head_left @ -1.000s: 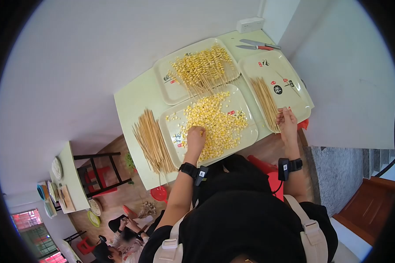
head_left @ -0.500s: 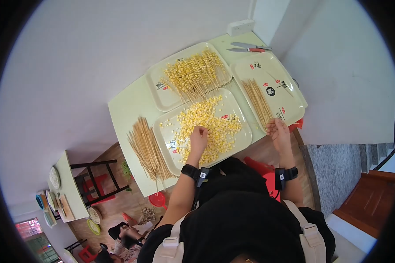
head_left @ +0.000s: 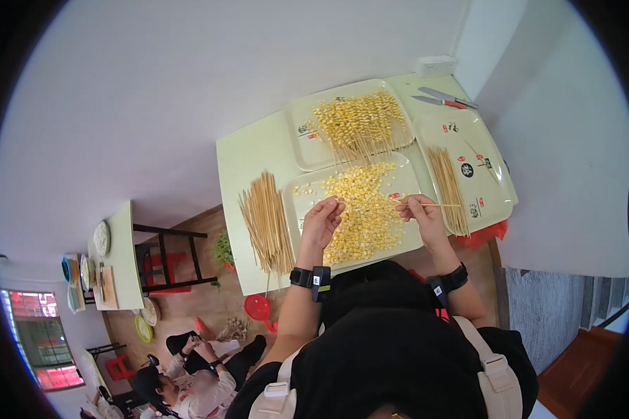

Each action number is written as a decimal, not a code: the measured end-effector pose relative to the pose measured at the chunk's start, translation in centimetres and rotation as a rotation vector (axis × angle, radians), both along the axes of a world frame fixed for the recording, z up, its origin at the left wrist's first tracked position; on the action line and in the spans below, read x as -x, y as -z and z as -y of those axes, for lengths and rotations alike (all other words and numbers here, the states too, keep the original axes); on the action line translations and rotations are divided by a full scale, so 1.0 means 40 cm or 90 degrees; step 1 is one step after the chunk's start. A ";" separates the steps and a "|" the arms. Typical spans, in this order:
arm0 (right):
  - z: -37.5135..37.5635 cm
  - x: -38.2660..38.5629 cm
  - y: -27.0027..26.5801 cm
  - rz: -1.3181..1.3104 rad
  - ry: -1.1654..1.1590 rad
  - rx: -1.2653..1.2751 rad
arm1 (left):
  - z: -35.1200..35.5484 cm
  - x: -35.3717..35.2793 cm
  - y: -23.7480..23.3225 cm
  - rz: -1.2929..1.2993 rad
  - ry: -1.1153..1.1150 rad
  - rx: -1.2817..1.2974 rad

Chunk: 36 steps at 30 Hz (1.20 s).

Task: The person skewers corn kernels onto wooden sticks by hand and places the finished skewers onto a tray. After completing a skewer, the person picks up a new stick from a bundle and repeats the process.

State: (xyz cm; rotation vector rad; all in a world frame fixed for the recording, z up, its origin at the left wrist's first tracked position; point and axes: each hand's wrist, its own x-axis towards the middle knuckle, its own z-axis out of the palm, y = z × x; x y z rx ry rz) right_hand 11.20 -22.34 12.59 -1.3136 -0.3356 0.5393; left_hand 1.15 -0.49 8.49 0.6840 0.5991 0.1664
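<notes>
My left hand (head_left: 321,221) hovers over the near tray (head_left: 293,216) of loose corn kernels (head_left: 367,206), fingertips pinched on a kernel. My right hand (head_left: 419,213) holds a thin bamboo skewer (head_left: 437,205) that points to the right, above the same tray. The two hands are close together over the kernels. A far tray (head_left: 302,148) carries several finished corn skewers (head_left: 360,122). A right tray (head_left: 493,185) holds a bundle of bare skewers (head_left: 449,185).
A heap of bare skewers (head_left: 265,223) lies on the pale green table (head_left: 248,157) left of the near tray. Two knives (head_left: 442,99) and a white box (head_left: 437,66) sit at the far corner by the wall. Another person (head_left: 189,380) sits on the floor below left.
My right hand has lifted a skewer off the right tray and brought it left over the kernels. My left hand rose from the pile with a kernel. The view shifted.
</notes>
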 end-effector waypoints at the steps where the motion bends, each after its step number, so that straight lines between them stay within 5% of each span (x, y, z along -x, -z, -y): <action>1: -0.010 0.001 0.003 0.001 -0.008 -0.003 | -0.004 0.007 -0.002 0.001 -0.008 -0.003; 7: -0.049 0.010 0.004 0.042 -0.038 0.020 | -0.013 0.042 -0.016 -0.019 -0.056 -0.076; 13: -0.083 0.018 0.008 0.078 -0.071 0.041 | -0.015 0.047 -0.016 -0.087 -0.092 -0.317; 18: -0.105 0.041 -0.003 0.372 -0.131 0.116 | -0.016 0.039 0.009 -0.101 -0.175 -0.440; 24: -0.126 0.047 -0.036 0.568 -0.159 0.122 | -0.016 0.028 0.020 -0.104 -0.185 -0.413; 36: -0.150 0.034 0.046 0.503 -0.126 0.165 | 0.065 -0.014 0.005 -0.034 -0.022 -0.380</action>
